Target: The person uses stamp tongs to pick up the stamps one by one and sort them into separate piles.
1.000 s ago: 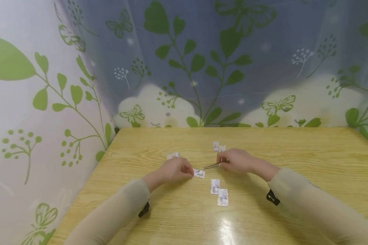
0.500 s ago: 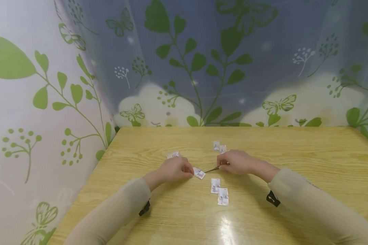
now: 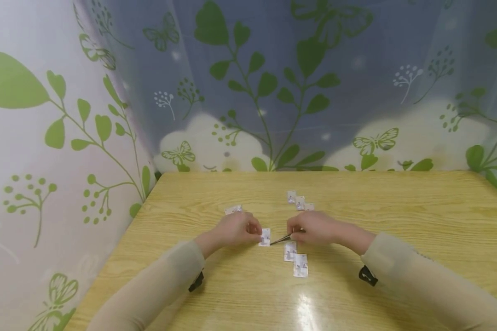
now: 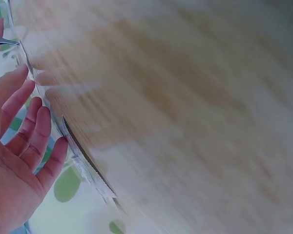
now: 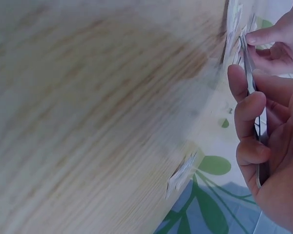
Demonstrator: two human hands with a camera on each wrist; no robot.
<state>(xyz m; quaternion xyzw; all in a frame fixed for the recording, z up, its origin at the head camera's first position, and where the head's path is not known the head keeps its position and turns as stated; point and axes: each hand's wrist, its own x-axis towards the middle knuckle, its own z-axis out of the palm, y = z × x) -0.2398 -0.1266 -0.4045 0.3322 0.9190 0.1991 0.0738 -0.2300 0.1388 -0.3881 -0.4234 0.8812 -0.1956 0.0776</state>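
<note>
In the head view, my left hand (image 3: 237, 229) pinches the left edge of a small white printed card (image 3: 265, 237) between thumb and forefinger, over the table. My right hand (image 3: 315, 228) holds slim metal tweezers (image 3: 280, 239) whose tips meet the card's lower right corner. The right wrist view shows the tweezers (image 5: 256, 122) lying along my curled right fingers, their tips close to my left thumb (image 5: 263, 36). Seen from the left wrist, the other left fingers (image 4: 41, 129) are loosely spread. The held card is mostly hidden edge-on there.
Two similar cards (image 3: 300, 265) overlap diagonally on the wooden table (image 3: 356, 294), nearer me. Behind my right hand lies a diagonal row of three cards (image 3: 300, 202). More cards (image 3: 234, 209) lie behind my left hand. A patterned cloth (image 3: 248, 92) hangs beyond the table.
The pinched card has turned from lying sideways to standing lengthwise. My right hand and the tweezers have moved slightly left and nearer, uncovering a third card at the back. My left hand stays put.
</note>
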